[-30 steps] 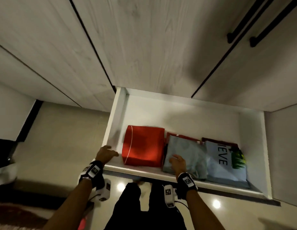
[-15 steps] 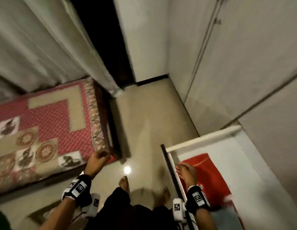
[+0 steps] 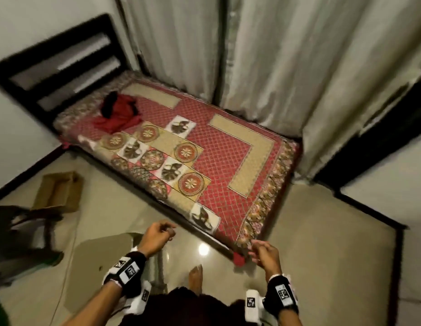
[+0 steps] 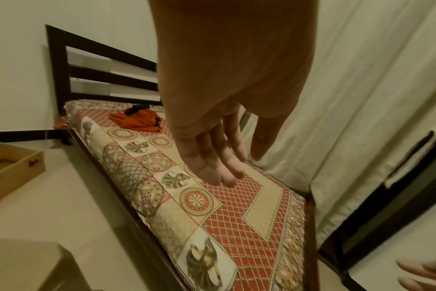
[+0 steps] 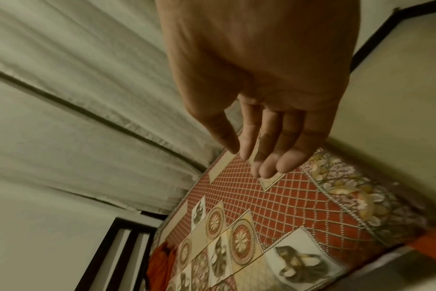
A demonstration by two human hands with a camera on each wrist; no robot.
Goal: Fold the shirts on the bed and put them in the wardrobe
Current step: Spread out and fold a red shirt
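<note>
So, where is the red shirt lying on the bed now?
In the head view, the red shirt lies crumpled at the far left end of the bed, just before the dark headboard, far from both hands.

view: wardrobe drawer gone, bed ahead | right hand off drawer, empty

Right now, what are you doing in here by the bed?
A person is standing at the foot of the bed, facing it. Both hands are empty: the left hand and the right hand hang loosely in the air, touching nothing. One crumpled red shirt is on the bed, lying unfolded at the far end near the dark headboard, out of reach from here. It needs folding and putting in the wardrobe. An open cardboard box sits on the floor to the left.
</note>
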